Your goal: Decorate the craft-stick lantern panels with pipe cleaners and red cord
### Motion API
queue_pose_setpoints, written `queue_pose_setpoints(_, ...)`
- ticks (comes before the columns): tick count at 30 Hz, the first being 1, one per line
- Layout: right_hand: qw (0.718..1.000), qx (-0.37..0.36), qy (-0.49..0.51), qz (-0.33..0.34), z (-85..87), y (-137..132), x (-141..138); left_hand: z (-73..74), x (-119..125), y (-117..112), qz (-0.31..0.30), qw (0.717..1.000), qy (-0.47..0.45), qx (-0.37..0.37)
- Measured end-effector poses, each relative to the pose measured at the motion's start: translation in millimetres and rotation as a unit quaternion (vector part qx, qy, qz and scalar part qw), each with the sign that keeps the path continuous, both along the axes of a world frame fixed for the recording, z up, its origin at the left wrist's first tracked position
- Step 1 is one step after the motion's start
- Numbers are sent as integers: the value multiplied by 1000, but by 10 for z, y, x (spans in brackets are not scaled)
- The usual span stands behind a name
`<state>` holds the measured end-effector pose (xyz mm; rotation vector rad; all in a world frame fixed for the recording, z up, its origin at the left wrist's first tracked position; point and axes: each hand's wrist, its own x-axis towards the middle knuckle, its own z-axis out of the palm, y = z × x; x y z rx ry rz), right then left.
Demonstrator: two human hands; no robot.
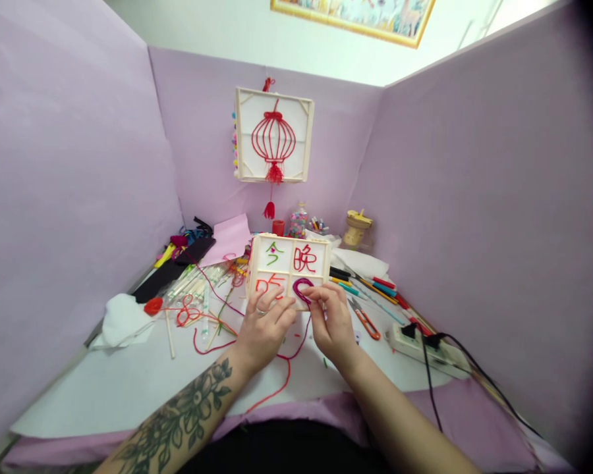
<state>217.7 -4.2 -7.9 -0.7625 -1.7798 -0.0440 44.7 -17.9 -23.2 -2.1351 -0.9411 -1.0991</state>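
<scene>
The box (291,272) is before the person, left hand (265,329) spread on it — right hand (332,322) pinching the purple yarn (303,288) at its lower right square. A tug on the trailing end could deform the loop.

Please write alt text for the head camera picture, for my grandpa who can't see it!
A person's left hand lies over the lower left of a pale-framed box with colorful characters, while the right hand touches a purple cord loop at its lower right. Behind, another box with a red lantern design hangs before a purple wall.
</scene>
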Motion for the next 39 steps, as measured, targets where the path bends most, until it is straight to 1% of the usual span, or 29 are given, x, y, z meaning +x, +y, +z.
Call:
queue_pose_setpoints(6, 1000, -5, -17, 2, 18, 17, -24, -2, 2, 3, 6, 1000, 0, 9)
queue_pose_setpoints(12, 1000, 21, 1, 0, 35, -12, 2, 1, 6, -5, 12, 1000, 2, 2)
queue_pose_setpoints(17, 1000, 7, -10, 3, 16, 7, -9, 1, 3, -1, 9, 1000, 1, 2)
queue_pose_setpoints(20, 1000, 17, 15, 2, 7, -29, 16, 8, -1, -4, 3, 1000, -1, -4)
queue_pose_setpoints(23, 997, 23, 79, 3, -15, -82, 77, 23, 3, -9, -4, 1000, -5, -3)
queue_pose_setpoints(25, 989, 0, 145, -3, -50, -93, 132, 32, 9, -11, -5, 1000, -8, 0)
queue_pose_setpoints(27, 973, -50, 223, -33, -96, -68, 200, 37, 14, -10, -5, 1000, -13, 2)
queue_pose_setpoints(29, 946, -113, 297, -69, -140, -14, 286, 36, 16, -8, -3, 1000, -14, 4)
queue_pose_setpoints(30, 931, -145, 327, -74, -157, 20, 334, 35, 15, -8, -2, 1000, -13, 4)
queue_pose_setpoints(32, 905, -195, 374, -55, -178, 83, 430, 35, 13, -8, 0, 1000, -9, 5)
queue_pose_setpoints(33, 896, -210, 388, -39, -182, 107, 471, 36, 13, -8, 0, 1000, -8, 4)
queue_pose_setpoints(35, 887, -225, 402, -18, -180, 134, 526, 40, 15, -11, -2, 1000, -10, 3)
queue_pose_setpoints(39, 888, -250, 386, -13, -159, 100, 503, 47, 25, -17, -6, 1000, -15, 1)
